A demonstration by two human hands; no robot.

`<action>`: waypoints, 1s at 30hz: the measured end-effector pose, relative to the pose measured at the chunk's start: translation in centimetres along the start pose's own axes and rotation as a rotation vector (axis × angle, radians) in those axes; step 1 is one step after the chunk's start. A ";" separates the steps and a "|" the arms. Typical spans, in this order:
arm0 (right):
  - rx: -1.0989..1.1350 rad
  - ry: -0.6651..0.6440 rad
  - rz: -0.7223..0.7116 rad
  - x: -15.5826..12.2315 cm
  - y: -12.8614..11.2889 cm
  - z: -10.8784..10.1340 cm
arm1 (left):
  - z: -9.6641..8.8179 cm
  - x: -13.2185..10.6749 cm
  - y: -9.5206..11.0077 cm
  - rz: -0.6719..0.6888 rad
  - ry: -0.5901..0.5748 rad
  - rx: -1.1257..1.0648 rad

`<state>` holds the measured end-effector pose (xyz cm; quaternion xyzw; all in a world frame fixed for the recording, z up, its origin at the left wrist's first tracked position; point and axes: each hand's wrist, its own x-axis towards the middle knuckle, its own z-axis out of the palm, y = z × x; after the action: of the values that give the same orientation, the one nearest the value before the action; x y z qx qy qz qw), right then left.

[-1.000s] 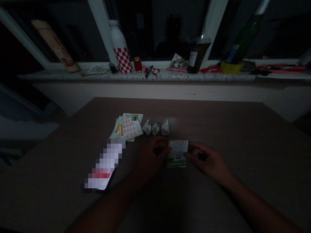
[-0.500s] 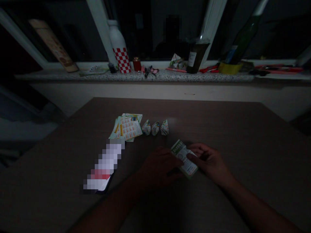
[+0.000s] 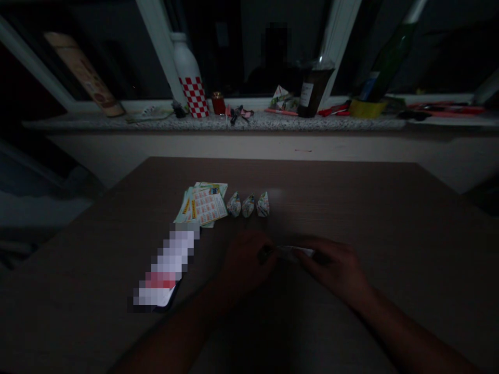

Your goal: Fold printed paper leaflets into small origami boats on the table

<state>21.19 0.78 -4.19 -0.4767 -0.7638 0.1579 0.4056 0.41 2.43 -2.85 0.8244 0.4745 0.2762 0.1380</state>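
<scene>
Low over the dim brown table, my left hand and my right hand pinch a small printed paper slip between them. The slip shows nearly edge-on as a thin pale strip. Both hands have their fingers closed on its ends. Just beyond the hands stand three small folded paper pieces in a row. A fanned stack of printed paper slips lies to their left.
A phone with a blurred screen lies on the table left of my left arm. The stone window sill behind holds a red-checked white bottle, a dark jar, a green bottle, pens and small clutter.
The slip lay flat between my hands, then tilted up on my right fingers, and now it is turned nearly edge-on. Both hands closed in on it and sit slightly lower.
</scene>
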 end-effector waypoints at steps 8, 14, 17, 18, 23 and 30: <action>-0.019 -0.047 -0.153 0.2 -0.9 0.3 | -0.1 0.1 0.9 0.159 0.037 0.175; -0.050 -0.038 -0.216 0.3 -1.5 0.1 | -0.1 0.2 1.4 0.240 0.072 0.280; -0.068 -0.038 -0.258 0.3 -1.4 0.0 | -0.3 0.3 1.3 0.237 0.083 0.327; -0.075 -0.034 -0.269 0.3 -1.4 0.0 | -0.3 0.4 1.2 0.231 0.089 0.343; -0.074 -0.035 -0.251 0.1 -1.2 -0.1 | -1.1 0.8 0.2 0.182 0.116 0.417; 0.014 0.035 -0.180 0.4 -1.3 -0.9 | -2.2 0.8 -1.0 0.020 0.188 0.251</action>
<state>21.08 0.34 -2.64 -0.4059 -0.7952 0.1178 0.4348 -1.24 3.59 -1.33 0.8103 0.5080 0.2917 -0.0139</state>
